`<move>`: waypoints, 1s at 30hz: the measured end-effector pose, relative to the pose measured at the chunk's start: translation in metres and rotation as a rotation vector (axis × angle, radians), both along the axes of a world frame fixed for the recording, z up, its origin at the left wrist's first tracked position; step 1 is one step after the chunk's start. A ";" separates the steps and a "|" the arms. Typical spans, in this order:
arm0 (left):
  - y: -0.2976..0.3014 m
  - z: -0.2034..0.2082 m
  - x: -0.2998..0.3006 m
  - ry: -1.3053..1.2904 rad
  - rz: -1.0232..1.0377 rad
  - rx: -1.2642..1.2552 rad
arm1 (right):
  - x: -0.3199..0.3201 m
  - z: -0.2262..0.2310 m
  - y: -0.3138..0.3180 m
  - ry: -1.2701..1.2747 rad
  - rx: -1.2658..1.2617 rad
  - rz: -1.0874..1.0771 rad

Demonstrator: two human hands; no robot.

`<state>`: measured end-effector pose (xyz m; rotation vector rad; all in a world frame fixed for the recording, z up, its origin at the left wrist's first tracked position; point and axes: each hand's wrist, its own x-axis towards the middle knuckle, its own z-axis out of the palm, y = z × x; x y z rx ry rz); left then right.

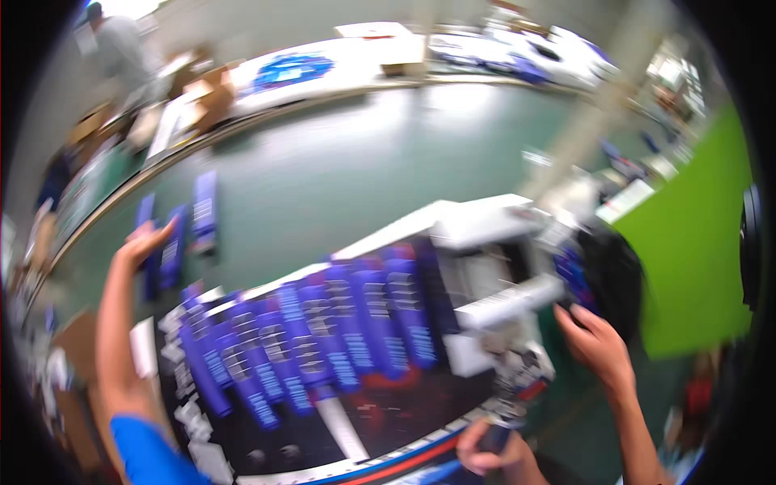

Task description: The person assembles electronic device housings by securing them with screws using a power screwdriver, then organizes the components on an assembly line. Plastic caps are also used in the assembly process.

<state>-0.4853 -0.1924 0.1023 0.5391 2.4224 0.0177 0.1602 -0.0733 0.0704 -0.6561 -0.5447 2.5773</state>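
My left hand (145,242) raised at 10 o'clock, fingers spread, touching blue boxes (174,242) lying on green floor (339,170). My right hand (485,449) at 6 o'clock, curled around dark object (495,436); kind unclear in blur. Row of blue boxes (323,339) on tray (356,436) between hands. Another person's hand (598,343) at 4 o'clock, loosely spread, beside white machine (493,275).

Your left hand (145,241) and forearm are bare up to a bright blue sleeve (145,453) at the elbow, while your right hand (485,451) shows only bare fingers and knuckles at the lower edge, blurred, with no glove, ring or watch visible.
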 end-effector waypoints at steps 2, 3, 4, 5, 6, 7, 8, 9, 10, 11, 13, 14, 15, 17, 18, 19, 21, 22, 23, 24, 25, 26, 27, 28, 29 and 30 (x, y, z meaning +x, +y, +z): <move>-0.024 -0.032 -0.014 0.312 -0.106 0.147 | 0.053 -0.019 -0.031 0.017 0.375 0.314; -0.058 -0.046 -0.042 0.558 -0.270 0.156 | 0.051 -0.015 -0.030 0.024 0.389 0.335; -0.055 -0.052 -0.045 0.551 -0.333 0.203 | 0.051 -0.016 -0.030 0.027 0.408 0.310; -0.047 -0.059 -0.046 0.506 -0.358 0.283 | 0.054 -0.017 -0.030 0.036 0.423 0.296; -0.041 -0.064 -0.046 0.465 -0.372 0.343 | 0.056 -0.019 -0.031 0.045 0.436 0.285; -0.035 -0.068 -0.045 0.429 -0.379 0.397 | 0.059 -0.020 -0.032 0.061 0.424 0.259; -0.030 -0.072 -0.044 0.393 -0.379 0.445 | 0.062 -0.019 -0.034 0.050 0.423 0.237; -0.029 -0.073 -0.042 0.356 -0.369 0.489 | 0.065 -0.018 -0.035 0.041 0.419 0.226; -0.031 -0.072 -0.041 0.323 -0.356 0.526 | 0.068 -0.017 -0.037 0.052 0.422 0.211; -0.032 -0.072 -0.040 0.288 -0.340 0.561 | 0.070 -0.016 -0.039 0.030 0.421 0.218; -0.037 -0.070 -0.041 0.219 -0.290 0.629 | 0.070 -0.017 -0.038 0.018 0.422 0.231; -0.040 -0.071 -0.042 0.183 -0.262 0.658 | 0.069 -0.021 -0.038 0.028 0.424 0.237; -0.044 -0.072 -0.041 0.144 -0.229 0.681 | 0.067 -0.024 -0.037 0.036 0.421 0.248; -0.040 -0.077 -0.047 0.065 -0.158 0.716 | 0.064 -0.024 -0.024 0.018 0.439 0.250; -0.034 -0.082 -0.048 0.009 -0.122 0.694 | 0.065 -0.016 -0.017 -0.040 0.464 0.236; -0.039 -0.079 -0.050 -0.041 -0.075 0.642 | 0.066 -0.008 -0.017 -0.082 0.527 0.236; -0.050 -0.069 -0.053 0.279 0.229 0.546 | 0.066 0.001 -0.024 0.020 0.497 0.217; -0.037 -0.073 -0.021 0.294 0.219 0.546 | 0.065 0.001 -0.033 -0.036 0.469 0.199; -0.014 -0.068 0.010 0.327 0.210 0.581 | 0.065 0.000 -0.030 -0.075 0.478 0.178; -0.040 -0.086 -0.018 0.448 0.052 0.689 | 0.061 -0.005 -0.028 -0.055 0.482 0.192; -0.064 -0.107 -0.056 0.611 -0.098 0.780 | 0.056 -0.013 -0.020 -0.010 0.499 0.221; -0.088 -0.084 -0.089 0.658 -0.211 0.758 | 0.051 -0.027 -0.008 0.067 0.456 0.254; -0.138 -0.074 -0.098 0.625 -0.319 0.715 | 0.059 -0.030 -0.017 0.072 0.386 0.286; -0.107 -0.094 -0.074 0.592 -0.280 0.734 | 0.058 -0.026 -0.031 0.033 0.391 0.234; -0.061 -0.091 -0.032 0.083 0.340 0.718 | 0.060 -0.030 -0.033 0.011 0.365 0.180; -0.080 -0.071 -0.025 0.084 0.359 0.849 | 0.061 -0.021 -0.037 -0.003 0.412 0.184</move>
